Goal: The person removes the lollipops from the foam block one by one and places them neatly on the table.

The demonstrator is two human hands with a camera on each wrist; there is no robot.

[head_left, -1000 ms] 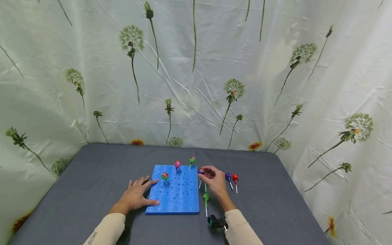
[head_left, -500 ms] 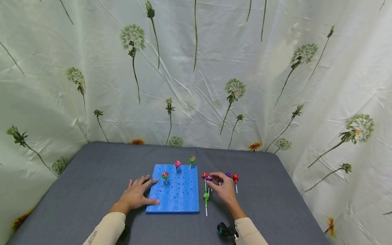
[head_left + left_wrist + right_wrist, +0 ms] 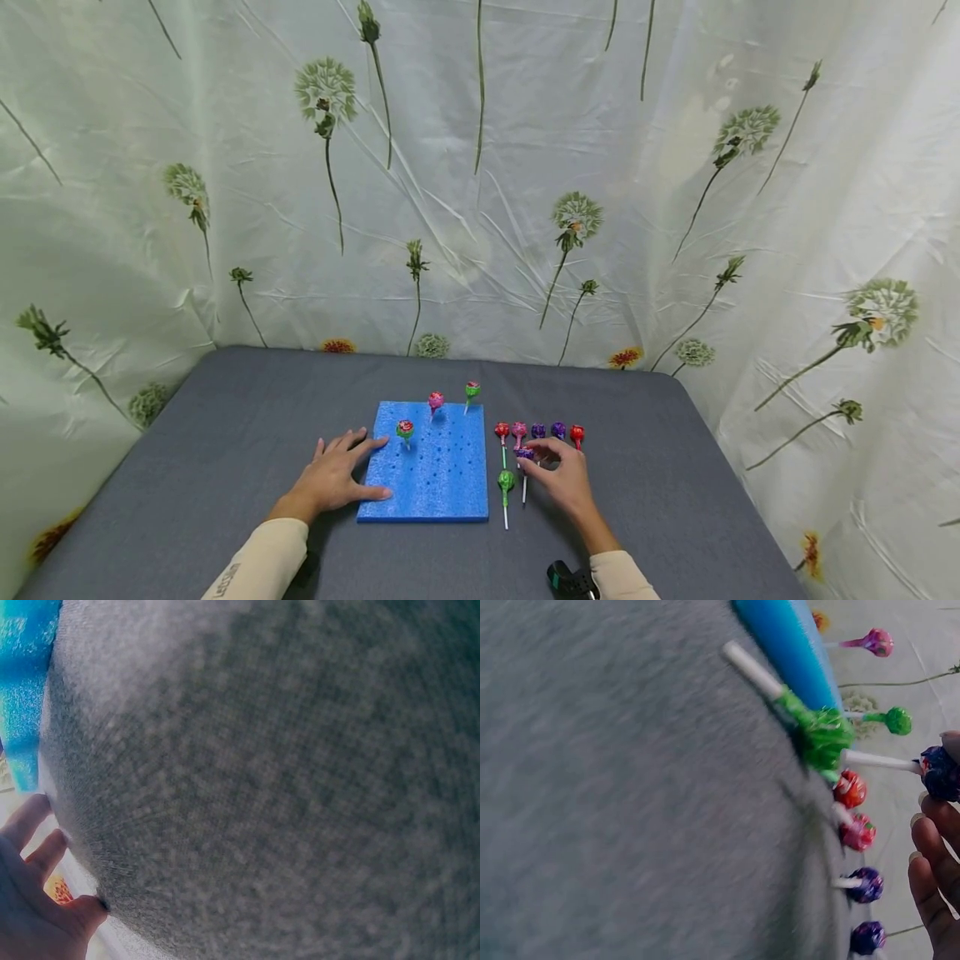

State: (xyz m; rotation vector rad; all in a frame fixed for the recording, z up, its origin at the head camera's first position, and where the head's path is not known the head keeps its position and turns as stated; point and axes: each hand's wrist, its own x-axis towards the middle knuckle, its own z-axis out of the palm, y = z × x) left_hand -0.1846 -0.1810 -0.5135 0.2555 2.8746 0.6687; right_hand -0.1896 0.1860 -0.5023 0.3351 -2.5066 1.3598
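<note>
My right hand (image 3: pixel 568 479) pinches a purple-wrapped lollipop (image 3: pixel 524 454) by its head, with the white stick pointing down. In the right wrist view that lollipop (image 3: pixel 939 774) is raised off the table, its stick overlapping a green lollipop (image 3: pixel 825 739). My left hand (image 3: pixel 326 483) rests with spread fingers at the left edge of a blue foam board (image 3: pixel 450 504), thumb and index finger on its top. Several small holes dot the board. Three lollipops stand in it: a green-and-red one (image 3: pixel 405 428), a pink one (image 3: pixel 436 401) and a green one (image 3: pixel 472 389) near the far right corner.
Right of the board, a row lies on the grey table (image 3: pixel 285 400): a red lollipop (image 3: pixel 502 429), a pink one (image 3: pixel 519 429), two purple ones and another red one (image 3: pixel 577 432). Nearer lies a green lollipop (image 3: pixel 506 481). A patterned curtain (image 3: pixel 480 208) hangs behind.
My right hand has moved right and toward me with the purple lollipop, from the board's right edge to just in front of the row. The left hand has stayed on the board.
</note>
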